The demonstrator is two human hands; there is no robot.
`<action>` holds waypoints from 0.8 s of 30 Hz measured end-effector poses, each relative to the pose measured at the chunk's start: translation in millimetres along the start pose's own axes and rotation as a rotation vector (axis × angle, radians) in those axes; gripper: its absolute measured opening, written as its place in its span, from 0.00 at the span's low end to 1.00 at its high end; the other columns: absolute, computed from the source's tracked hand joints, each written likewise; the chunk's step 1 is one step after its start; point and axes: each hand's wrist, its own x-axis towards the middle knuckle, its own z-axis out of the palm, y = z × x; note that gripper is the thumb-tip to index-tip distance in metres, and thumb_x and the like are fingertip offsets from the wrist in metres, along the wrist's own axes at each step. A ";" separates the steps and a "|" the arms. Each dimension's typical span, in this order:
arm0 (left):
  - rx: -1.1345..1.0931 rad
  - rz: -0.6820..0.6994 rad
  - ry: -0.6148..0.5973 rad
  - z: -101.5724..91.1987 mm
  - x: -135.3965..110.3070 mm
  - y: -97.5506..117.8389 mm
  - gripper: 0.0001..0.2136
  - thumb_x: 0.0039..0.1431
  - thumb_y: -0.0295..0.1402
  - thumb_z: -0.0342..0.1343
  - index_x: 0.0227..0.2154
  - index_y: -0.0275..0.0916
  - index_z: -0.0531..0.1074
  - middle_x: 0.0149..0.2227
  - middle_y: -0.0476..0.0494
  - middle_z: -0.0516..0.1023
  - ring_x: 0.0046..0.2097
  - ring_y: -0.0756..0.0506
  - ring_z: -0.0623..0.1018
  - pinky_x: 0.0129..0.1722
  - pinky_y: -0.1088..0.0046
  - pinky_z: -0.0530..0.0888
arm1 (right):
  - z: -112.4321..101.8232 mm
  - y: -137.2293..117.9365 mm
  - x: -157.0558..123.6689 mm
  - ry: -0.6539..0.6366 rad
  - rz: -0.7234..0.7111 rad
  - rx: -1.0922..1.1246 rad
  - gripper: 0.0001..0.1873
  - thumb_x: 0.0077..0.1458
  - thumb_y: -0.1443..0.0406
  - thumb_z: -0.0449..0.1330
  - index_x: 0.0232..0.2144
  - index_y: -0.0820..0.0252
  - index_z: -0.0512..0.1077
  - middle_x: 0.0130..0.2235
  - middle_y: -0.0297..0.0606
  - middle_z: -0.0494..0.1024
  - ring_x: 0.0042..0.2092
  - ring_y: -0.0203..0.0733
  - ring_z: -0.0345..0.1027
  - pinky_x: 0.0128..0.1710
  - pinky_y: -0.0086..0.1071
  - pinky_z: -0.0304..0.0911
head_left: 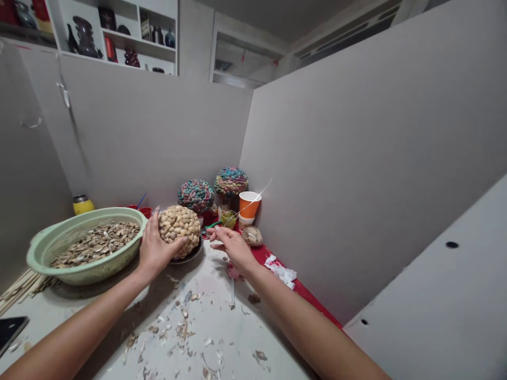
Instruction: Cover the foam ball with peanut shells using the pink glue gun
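Left hand (pixel 152 248) fingers spread wide, cupping the round ball covered in tan nut shells (pixel 180 227), just over a dark plate (pixel 194 255). Right hand (pixel 233 245) fingertips pinched narrow on a thin whitish strand (pixel 253 200), right beside the ball. Visible side looks fully shelled imo, back's hidden tho. Pale green plastic basket (pixel 59 237) nearby has plenty of loose shells left. Two multicoloured balls (pixel 195 194) sit behind.
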 end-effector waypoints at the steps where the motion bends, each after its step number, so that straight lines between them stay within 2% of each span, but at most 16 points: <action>1: -0.032 -0.006 0.025 -2.3 0.4 1.7 0.49 0.46 0.46 0.67 0.68 0.40 0.48 0.66 0.31 0.59 0.67 0.32 0.61 0.65 0.52 0.60 | 0.2 -0.3 2.9 0.001 -0.007 0.007 0.30 0.44 0.38 0.64 0.21 0.60 0.73 0.45 0.48 0.79 0.55 0.53 0.67 0.40 0.36 0.68; 6: -0.297 -0.110 0.064 -18.4 8.6 16.4 0.49 0.46 0.45 0.68 0.67 0.42 0.48 0.64 0.33 0.62 0.64 0.35 0.65 0.64 0.55 0.61 | -0.7 -16.6 11.4 -0.032 -0.079 0.081 0.27 0.47 0.41 0.65 0.22 0.59 0.72 0.54 0.47 0.75 0.61 0.52 0.61 0.46 0.38 0.68; 9: -0.514 -0.232 0.026 -28.2 16.1 26.4 0.48 0.46 0.47 0.68 0.67 0.43 0.49 0.62 0.33 0.65 0.62 0.35 0.69 0.62 0.57 0.66 | 1.5 -30.9 15.8 -0.069 -0.098 0.128 0.26 0.48 0.42 0.66 0.23 0.59 0.73 0.58 0.46 0.72 0.64 0.52 0.57 0.48 0.40 0.68; 14: -0.873 -0.445 -0.014 -41.9 27.5 42.8 0.46 0.48 0.45 0.67 0.67 0.45 0.49 0.63 0.33 0.66 0.59 0.35 0.73 0.54 0.61 0.74 | 12.6 -50.8 23.0 -0.125 -0.109 0.272 0.22 0.48 0.45 0.68 0.26 0.58 0.76 0.64 0.43 0.66 0.64 0.55 0.57 0.48 0.42 0.68; 19: -0.977 -0.537 0.022 -52.6 32.9 53.4 0.40 0.49 0.44 0.67 0.63 0.45 0.57 0.63 0.36 0.67 0.59 0.38 0.74 0.50 0.67 0.76 | 23.9 -62.7 25.5 -0.151 -0.137 0.372 0.20 0.46 0.46 0.70 0.32 0.54 0.80 0.64 0.38 0.65 0.66 0.56 0.55 0.50 0.44 0.68; 24: -1.071 -0.583 -0.010 -53.5 29.9 55.3 0.33 0.49 0.42 0.68 0.57 0.42 0.65 0.60 0.38 0.72 0.55 0.41 0.77 0.43 0.72 0.78 | 29.1 -64.8 21.3 -0.140 -0.150 0.369 0.20 0.45 0.46 0.70 0.32 0.54 0.81 0.64 0.38 0.65 0.66 0.55 0.54 0.52 0.45 0.67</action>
